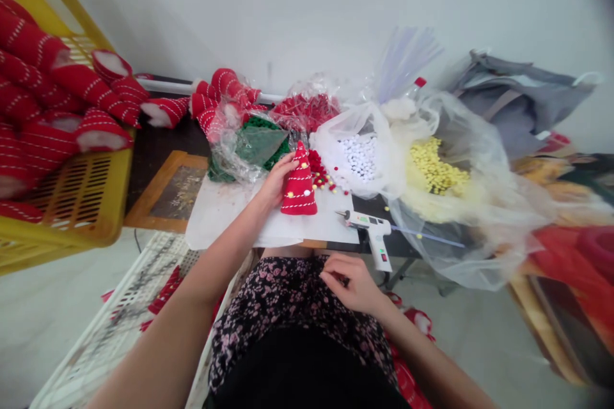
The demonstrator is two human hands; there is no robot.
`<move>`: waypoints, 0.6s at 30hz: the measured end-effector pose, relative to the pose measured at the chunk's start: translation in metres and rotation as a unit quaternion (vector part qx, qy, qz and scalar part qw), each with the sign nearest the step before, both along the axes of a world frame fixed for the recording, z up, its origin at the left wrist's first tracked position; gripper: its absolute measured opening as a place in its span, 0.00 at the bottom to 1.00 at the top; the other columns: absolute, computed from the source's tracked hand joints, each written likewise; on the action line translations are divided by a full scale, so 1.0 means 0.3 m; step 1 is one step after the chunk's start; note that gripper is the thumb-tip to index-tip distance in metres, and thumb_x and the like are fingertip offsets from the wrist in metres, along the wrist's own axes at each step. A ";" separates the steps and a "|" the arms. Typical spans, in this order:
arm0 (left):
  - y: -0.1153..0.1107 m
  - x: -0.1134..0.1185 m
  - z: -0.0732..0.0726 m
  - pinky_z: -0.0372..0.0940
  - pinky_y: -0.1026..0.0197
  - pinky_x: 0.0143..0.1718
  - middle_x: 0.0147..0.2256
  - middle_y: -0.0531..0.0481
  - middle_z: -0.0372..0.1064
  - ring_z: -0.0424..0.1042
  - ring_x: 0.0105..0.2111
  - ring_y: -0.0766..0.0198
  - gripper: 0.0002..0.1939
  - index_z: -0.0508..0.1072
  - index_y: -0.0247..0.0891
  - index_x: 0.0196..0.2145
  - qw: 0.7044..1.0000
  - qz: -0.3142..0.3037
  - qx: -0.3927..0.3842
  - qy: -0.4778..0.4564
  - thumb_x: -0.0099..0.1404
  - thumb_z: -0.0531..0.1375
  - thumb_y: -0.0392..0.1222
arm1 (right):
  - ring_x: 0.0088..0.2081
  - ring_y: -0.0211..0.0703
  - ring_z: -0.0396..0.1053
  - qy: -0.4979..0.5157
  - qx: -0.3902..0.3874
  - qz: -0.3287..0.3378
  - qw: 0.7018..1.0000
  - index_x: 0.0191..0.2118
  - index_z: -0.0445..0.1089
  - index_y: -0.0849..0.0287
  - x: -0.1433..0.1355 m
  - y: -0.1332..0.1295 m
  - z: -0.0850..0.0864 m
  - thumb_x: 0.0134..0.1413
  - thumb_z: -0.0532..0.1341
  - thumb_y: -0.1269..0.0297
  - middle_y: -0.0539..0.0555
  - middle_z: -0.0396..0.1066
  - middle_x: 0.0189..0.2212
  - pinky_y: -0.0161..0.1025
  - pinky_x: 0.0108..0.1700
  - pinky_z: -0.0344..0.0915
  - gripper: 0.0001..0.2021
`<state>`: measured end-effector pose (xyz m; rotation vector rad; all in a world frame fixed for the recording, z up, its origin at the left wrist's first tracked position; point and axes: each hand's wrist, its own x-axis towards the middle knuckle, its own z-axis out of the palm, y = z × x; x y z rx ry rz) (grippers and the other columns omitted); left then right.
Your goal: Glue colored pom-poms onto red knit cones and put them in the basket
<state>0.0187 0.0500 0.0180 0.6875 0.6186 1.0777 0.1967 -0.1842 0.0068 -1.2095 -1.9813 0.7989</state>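
My left hand [278, 180] holds a red cone [300, 195] by its left side, upright over white paper [225, 214]. White stitched lines circle the cone, and small white and yellow balls dot its front. Over my lap, at the table's front edge, my right hand [346, 278] has its fingers curled together; whether anything small is between them is too small to tell. A white glue gun [377, 230] lies right of the paper, its nozzle pointing left. Loose red and yellow balls [326, 180] are scattered just right of the cone.
Bags of white balls [359, 156], yellow balls [436, 169] and green material [261, 140] line the table's back. A yellow crate [108, 204] of red cones stands left, beside a wooden frame [165, 172]. A white basket [119, 307] sits below; a grey bag [518, 99] lies back right.
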 end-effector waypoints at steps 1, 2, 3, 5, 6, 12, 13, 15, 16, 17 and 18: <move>0.000 -0.001 0.002 0.70 0.56 0.45 0.40 0.50 0.81 0.79 0.38 0.57 0.27 0.78 0.40 0.49 1.000 -0.001 0.000 0.000 0.51 0.74 0.42 | 0.28 0.43 0.71 -0.029 -0.031 -0.001 0.999 0.31 0.74 0.56 0.010 -0.012 -0.022 0.68 0.60 0.64 0.54 0.74 0.28 0.38 0.31 0.65 0.12; -0.001 -0.001 0.003 0.70 0.56 0.45 0.40 0.50 0.82 0.79 0.38 0.57 0.27 0.77 0.40 0.50 1.000 -0.001 -0.001 0.001 0.51 0.74 0.41 | 0.28 0.43 0.72 -0.059 -0.062 0.001 0.996 0.31 0.74 0.56 0.018 -0.023 -0.042 0.67 0.61 0.65 0.53 0.75 0.28 0.38 0.32 0.65 0.11; -0.001 -0.002 0.005 0.71 0.56 0.45 0.41 0.50 0.82 0.80 0.39 0.57 0.27 0.77 0.40 0.50 1.000 -0.001 0.000 0.002 0.52 0.74 0.41 | 0.29 0.43 0.72 -0.087 -0.090 0.002 0.992 0.30 0.74 0.56 0.024 -0.034 -0.059 0.66 0.61 0.67 0.53 0.75 0.27 0.38 0.33 0.65 0.12; -0.002 -0.004 0.007 0.71 0.56 0.46 0.42 0.51 0.82 0.80 0.39 0.57 0.27 0.77 0.41 0.50 1.000 0.002 0.004 0.007 0.52 0.74 0.41 | 0.29 0.43 0.73 -0.113 -0.131 0.001 0.985 0.28 0.74 0.57 0.029 -0.059 -0.090 0.65 0.62 0.69 0.52 0.75 0.27 0.37 0.35 0.65 0.12; -0.002 -0.005 0.008 0.71 0.56 0.45 0.41 0.51 0.82 0.80 0.39 0.57 0.26 0.77 0.41 0.50 1.000 0.005 0.007 0.010 0.52 0.74 0.42 | 0.29 0.43 0.73 -0.109 -0.148 0.001 0.983 0.28 0.75 0.57 0.029 -0.073 -0.103 0.64 0.62 0.69 0.52 0.75 0.27 0.37 0.35 0.66 0.11; 0.001 -0.005 0.007 0.70 0.56 0.45 0.40 0.51 0.81 0.79 0.38 0.57 0.26 0.77 0.41 0.51 0.999 -0.002 0.021 0.025 0.53 0.73 0.43 | 0.29 0.42 0.74 -0.029 -0.148 -0.003 0.989 0.29 0.76 0.56 0.031 -0.134 -0.116 0.64 0.62 0.69 0.52 0.76 0.27 0.37 0.33 0.67 0.11; 0.002 -0.004 0.008 0.71 0.56 0.45 0.40 0.51 0.81 0.79 0.38 0.57 0.27 0.77 0.41 0.51 0.999 -0.002 0.022 0.026 0.53 0.73 0.43 | 0.29 0.43 0.74 -0.018 -0.117 -0.021 0.993 0.30 0.76 0.56 0.036 -0.129 -0.100 0.65 0.61 0.68 0.52 0.77 0.28 0.37 0.34 0.68 0.11; 0.002 -0.004 0.010 0.71 0.57 0.44 0.40 0.52 0.81 0.79 0.38 0.58 0.27 0.77 0.42 0.51 0.999 -0.003 0.023 0.028 0.54 0.73 0.43 | 0.32 0.44 0.76 0.001 -0.035 -0.077 0.996 0.32 0.76 0.55 0.057 -0.093 -0.053 0.67 0.60 0.66 0.54 0.78 0.30 0.39 0.35 0.71 0.12; 0.001 -0.003 0.011 0.71 0.57 0.44 0.40 0.52 0.81 0.79 0.38 0.58 0.26 0.77 0.42 0.51 0.999 -0.003 0.023 0.028 0.54 0.73 0.43 | 0.33 0.45 0.77 0.004 0.011 -0.111 0.994 0.33 0.76 0.55 0.073 -0.062 -0.022 0.68 0.60 0.65 0.55 0.79 0.32 0.40 0.36 0.72 0.11; 0.000 -0.003 0.013 0.71 0.57 0.44 0.40 0.52 0.81 0.79 0.38 0.58 0.26 0.77 0.41 0.50 0.999 -0.003 0.022 0.027 0.54 0.73 0.43 | 0.33 0.46 0.77 -0.001 0.050 -0.140 0.989 0.35 0.77 0.55 0.092 -0.021 0.011 0.69 0.61 0.64 0.55 0.80 0.33 0.40 0.36 0.72 0.10; 0.000 -0.002 0.015 0.71 0.57 0.43 0.40 0.52 0.81 0.79 0.37 0.58 0.25 0.77 0.41 0.50 0.999 -0.003 0.022 0.026 0.54 0.73 0.42 | 0.34 0.46 0.77 -0.017 0.074 -0.164 0.984 0.37 0.78 0.55 0.114 0.028 0.045 0.69 0.61 0.63 0.55 0.80 0.34 0.40 0.37 0.72 0.09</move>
